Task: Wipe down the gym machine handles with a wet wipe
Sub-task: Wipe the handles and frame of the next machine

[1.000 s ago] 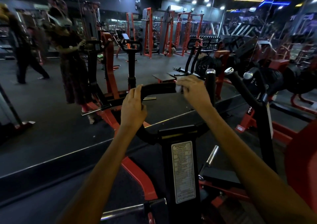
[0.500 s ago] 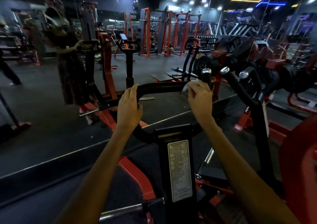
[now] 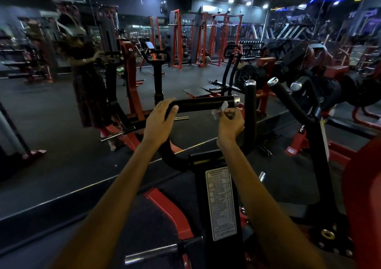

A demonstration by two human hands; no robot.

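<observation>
Hands at work on one grip of a plate-loaded machine. Left hand (image 3: pixel 159 119) curls over the near, bent end of the horizontal handle (image 3: pixel 203 105), steadying it; right hand (image 3: pixel 231 122) pinches a small crumpled wet wipe (image 3: pixel 219 112) between thumb and fingertips, holding it against the underside of the same handle, just short of its chrome end cap (image 3: pixel 236 101).

Step in hand, as judged: wiping the outer end of this handle. To do it well, the wipe should be opened out and wrapped round the grip rather than dabbed as a wad, then drawn along the full length with a twist of the wrist, so that top, underside and cap are all covered; the left hand should shift aside to expose the part it covers.

Handle: a black, matt, cylindrical sleeve, roughly level, curving down at its near end into the black frame (image 3: pixel 208 159). No wet sheen can be made out in the dim light. Wipe: white, creased, mostly hidden in the fingers.

Beyond it stand two further upright black handles (image 3: pixel 250 104) with chrome caps, apparently not yet reached. Below, a maintenance label (image 3: pixel 221 202) is fixed to the post; red frames and weight plates (image 3: pixel 250 76) fill the floor behind.
</observation>
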